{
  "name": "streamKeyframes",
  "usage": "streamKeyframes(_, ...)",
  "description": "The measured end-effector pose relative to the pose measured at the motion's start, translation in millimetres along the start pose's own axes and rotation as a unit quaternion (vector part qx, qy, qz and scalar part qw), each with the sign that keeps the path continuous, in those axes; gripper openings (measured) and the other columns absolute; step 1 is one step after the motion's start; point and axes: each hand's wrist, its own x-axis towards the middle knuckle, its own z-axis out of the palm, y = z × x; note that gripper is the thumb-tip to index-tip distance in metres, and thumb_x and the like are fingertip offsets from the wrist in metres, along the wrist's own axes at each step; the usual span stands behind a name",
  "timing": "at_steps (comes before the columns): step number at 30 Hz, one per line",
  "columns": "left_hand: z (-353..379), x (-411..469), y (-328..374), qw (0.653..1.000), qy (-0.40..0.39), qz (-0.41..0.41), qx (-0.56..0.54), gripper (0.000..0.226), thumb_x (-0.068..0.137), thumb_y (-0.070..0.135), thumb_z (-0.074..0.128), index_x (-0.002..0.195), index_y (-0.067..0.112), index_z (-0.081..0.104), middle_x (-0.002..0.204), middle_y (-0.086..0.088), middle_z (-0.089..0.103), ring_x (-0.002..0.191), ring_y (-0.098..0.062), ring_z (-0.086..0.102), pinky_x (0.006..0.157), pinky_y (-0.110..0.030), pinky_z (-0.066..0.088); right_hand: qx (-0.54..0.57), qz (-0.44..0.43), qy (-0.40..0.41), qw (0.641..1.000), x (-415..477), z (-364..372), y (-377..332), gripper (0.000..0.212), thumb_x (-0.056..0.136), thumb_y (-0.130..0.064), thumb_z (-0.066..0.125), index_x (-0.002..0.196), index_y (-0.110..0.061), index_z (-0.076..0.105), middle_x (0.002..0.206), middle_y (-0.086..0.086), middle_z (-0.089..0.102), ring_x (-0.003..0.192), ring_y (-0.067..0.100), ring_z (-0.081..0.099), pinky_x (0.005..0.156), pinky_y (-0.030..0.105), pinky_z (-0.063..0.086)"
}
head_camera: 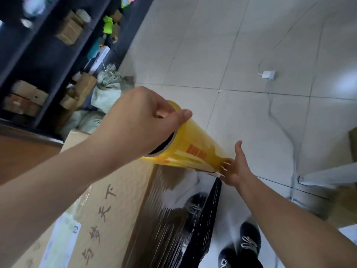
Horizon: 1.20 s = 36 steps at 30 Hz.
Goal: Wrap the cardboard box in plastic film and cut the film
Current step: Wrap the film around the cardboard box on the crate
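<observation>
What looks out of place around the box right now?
A white charger and its cable lie loose across the floor tiles, where someone could trip. The film runs down the box side in streaky wrinkles rather than flat.

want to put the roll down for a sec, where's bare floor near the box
Bare tiled floor lies beyond the film roll, between the sacks and the white charger. Right of the cardboard box it is crowded: black crate, shoes, and the charger cable trailing past.
</observation>
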Motion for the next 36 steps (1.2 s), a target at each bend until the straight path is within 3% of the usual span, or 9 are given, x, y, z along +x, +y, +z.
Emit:
streamKeyframes(3, -5.9, 5.2, -11.0, 1.000, -0.012, 0.012, -0.003, 0.049, 0.081, 0.048, 0.055, 0.053, 0.008, 0.061, 0.045, -0.001, 0.047, 0.041, -0.018, 0.042, 0.041, -0.020, 0.027, 0.000, 0.006, -0.006, 1.000, 6.2, 9.1, -11.6, 0.088, 0.079, -0.081, 0.031, 0.117, -0.004, 0.051, 0.094, 0.008, 0.058, 0.083, 0.020, 0.057, 0.066, 0.037, 0.044)
streamKeyframes(6, -10.6, 11.1, -20.5, 0.998, -0.023, -0.015, -0.054, 0.042, 0.079, 0.037, 0.060, 0.046, 0.019, 0.040, 0.048, 0.001, 0.031, 0.043, -0.011, 0.029, 0.047, -0.023, 0.023, -0.001, 0.013, -0.017, 1.000, 15.2, 15.1, -20.8, 0.099, 0.077, -0.084, 0.032, 0.132, -0.003, 0.046, 0.113, 0.010, 0.059, 0.118, 0.024, 0.051, 0.112, 0.045, 0.026)
streamKeyframes(8, -11.8, 15.5, -26.3, 0.995, -0.028, -0.034, -0.087, 0.041, 0.076, 0.033, 0.062, 0.052, 0.012, 0.036, 0.053, 0.000, 0.027, 0.049, -0.010, 0.025, 0.052, -0.028, 0.023, 0.001, 0.018, -0.018, 1.000, 19.7, 20.2, -26.0, 0.096, 0.076, -0.084, 0.032, 0.125, -0.004, 0.047, 0.110, 0.009, 0.060, 0.126, 0.024, 0.047, 0.118, 0.045, 0.013)
streamKeyframes(10, -11.3, 21.1, -32.3, 0.993, -0.032, -0.052, -0.105, 0.047, 0.072, 0.036, 0.063, 0.061, -0.006, 0.045, 0.061, -0.022, 0.035, 0.055, -0.015, 0.032, 0.051, -0.035, 0.029, -0.004, 0.027, -0.018, 0.999, 23.5, 25.3, -32.2, 0.097, 0.075, -0.085, 0.033, 0.129, -0.005, 0.047, 0.109, 0.010, 0.060, 0.128, 0.024, 0.046, 0.119, 0.045, 0.010)
streamKeyframes(12, -9.8, 27.2, -36.4, 0.989, -0.039, -0.066, -0.125, 0.062, 0.067, 0.044, 0.061, 0.078, -0.017, 0.056, 0.067, -0.029, 0.051, 0.058, -0.027, 0.043, 0.057, -0.046, 0.047, -0.016, 0.031, -0.018, 0.999, 26.6, 29.0, -38.4, 0.105, 0.072, -0.087, 0.034, 0.135, -0.004, 0.043, 0.122, 0.011, 0.058, 0.129, 0.024, 0.045, 0.119, 0.045, 0.008)
streamKeyframes(19, -6.7, 33.1, -31.4, 0.974, -0.113, -0.077, -0.178, 0.055, 0.068, 0.046, 0.065, 0.092, -0.003, 0.069, 0.092, -0.027, 0.068, 0.084, -0.044, 0.066, 0.080, -0.059, 0.054, -0.042, 0.042, -0.026, 0.998, 39.4, 33.5, -53.4, 0.104, 0.074, -0.087, 0.029, 0.135, -0.005, 0.047, 0.131, 0.012, 0.056, 0.130, 0.025, 0.045, 0.116, 0.041, 0.014)
streamKeyframes(22, -2.1, 35.9, -15.0, 0.973, -0.124, -0.049, -0.188, 0.027, 0.074, 0.035, 0.070, 0.095, 0.019, 0.077, 0.089, -0.002, 0.076, 0.085, -0.024, 0.072, 0.078, -0.045, 0.058, -0.053, 0.049, -0.030, 0.997, 42.2, 36.6, -55.4, 0.096, 0.077, -0.084, 0.029, 0.132, -0.007, 0.048, 0.117, 0.012, 0.059, 0.110, 0.026, 0.058, 0.090, 0.039, 0.042)
streamKeyframes(25, 1.6, 46.1, -7.4, 0.976, -0.125, -0.031, -0.178, 0.022, 0.078, 0.028, 0.067, 0.096, 0.022, 0.078, 0.089, 0.004, 0.076, 0.084, -0.017, 0.072, 0.075, -0.040, 0.058, -0.033, 0.060, -0.023, 0.997, 44.7, 42.6, -55.7, 0.085, 0.078, -0.081, 0.035, 0.118, -0.008, 0.051, 0.097, 0.010, 0.060, 0.085, 0.023, 0.061, 0.061, 0.036, 0.046)
streamKeyframes(36, 13.9, 69.4, -72.9, 0.888, -0.130, -0.221, -0.383, 0.044, 0.071, 0.001, 0.079, 0.090, 0.041, 0.077, 0.093, 0.007, 0.078, 0.091, -0.010, 0.074, 0.074, -0.015, 0.055, -0.071, 0.118, -0.049, 0.989, 95.8, 73.3, -54.1, 0.084, 0.080, -0.080, 0.030, 0.119, -0.009, 0.051, 0.095, 0.014, 0.061, 0.084, 0.030, 0.061, 0.062, 0.041, 0.049)
